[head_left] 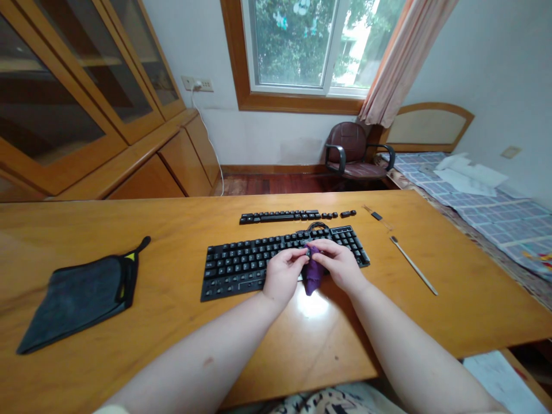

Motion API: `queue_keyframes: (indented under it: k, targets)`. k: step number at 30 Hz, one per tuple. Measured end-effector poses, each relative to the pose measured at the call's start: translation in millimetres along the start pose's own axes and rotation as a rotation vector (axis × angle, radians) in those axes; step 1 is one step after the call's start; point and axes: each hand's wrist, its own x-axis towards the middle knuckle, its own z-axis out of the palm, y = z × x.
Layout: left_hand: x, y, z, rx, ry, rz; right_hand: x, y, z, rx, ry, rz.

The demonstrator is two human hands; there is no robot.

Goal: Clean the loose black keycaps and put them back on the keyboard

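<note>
Both hands meet over the right part of a black keyboard [241,256], working a small purple cloth [313,275]. With bent fingers, my right hand [340,264] pinches the cloth near its top. Close against it, my left hand [284,273] has thumb and forefinger closed at the cloth's upper left edge. Whatever small thing may lie between the fingertips is hidden. The cloth's loose end hangs toward me. Along the keyboard's near edge, the switches stand bare of keycaps. Behind the keyboard, removed black keycaps [280,217] are lined up in a row.
To the right lie a thin brush [414,265] and a wire tool with a black grip [376,216]. A folded dark grey cloth [86,296] with a black loop rests on the left of the wooden table [181,351]. Beyond stands a chair [351,149].
</note>
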Motion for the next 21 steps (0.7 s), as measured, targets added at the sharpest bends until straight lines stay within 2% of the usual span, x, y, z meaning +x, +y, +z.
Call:
queue_keyframes:
  k: [9,16,21]
  targets:
    - [-0.5,-0.9,1.5,-0.045,-0.006,-0.031,-2.2,4.7,5.9,0.085,0.128,0.119]
    - [-2.5,-5.4,1.4,-0.007,-0.039,0.072,-2.7,5.5,7.6,0.174,0.142,0.128]
    - [-2.7,1.2,-1.2,0.084,-0.089,0.215,-1.3,4.7,6.1,0.185,0.176,0.143]
